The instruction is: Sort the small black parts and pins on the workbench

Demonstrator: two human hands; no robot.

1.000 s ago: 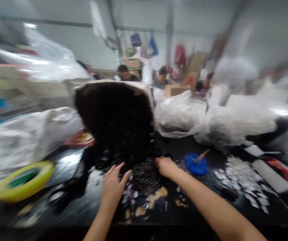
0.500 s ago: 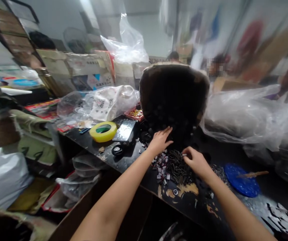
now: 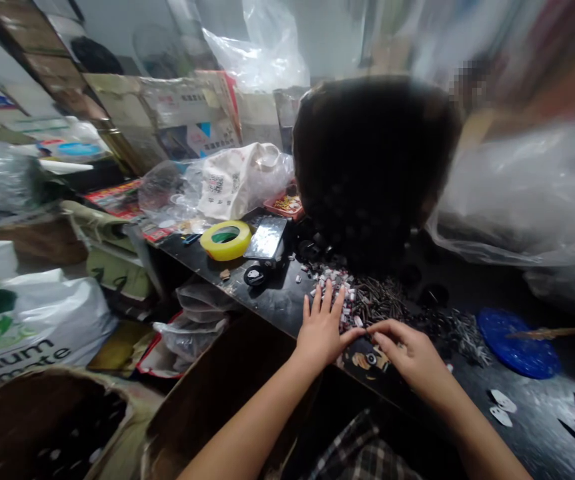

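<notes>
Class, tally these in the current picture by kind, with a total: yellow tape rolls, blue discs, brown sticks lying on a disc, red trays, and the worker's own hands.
Yellow tape roll: 1
Blue disc: 1
Brown stick: 1
Red tray: 1
Hands: 2 (left hand, right hand)
Total: 6

Bare forearms (image 3: 262, 415), ungloved fingers (image 3: 326, 300), dark plaid garment (image 3: 375, 460)

small white pieces (image 3: 336, 275) with reddish marks lie loosely heaped, touching a tangled pile of slim dark rod-like parts (image 3: 378, 298) on their right.
</notes>
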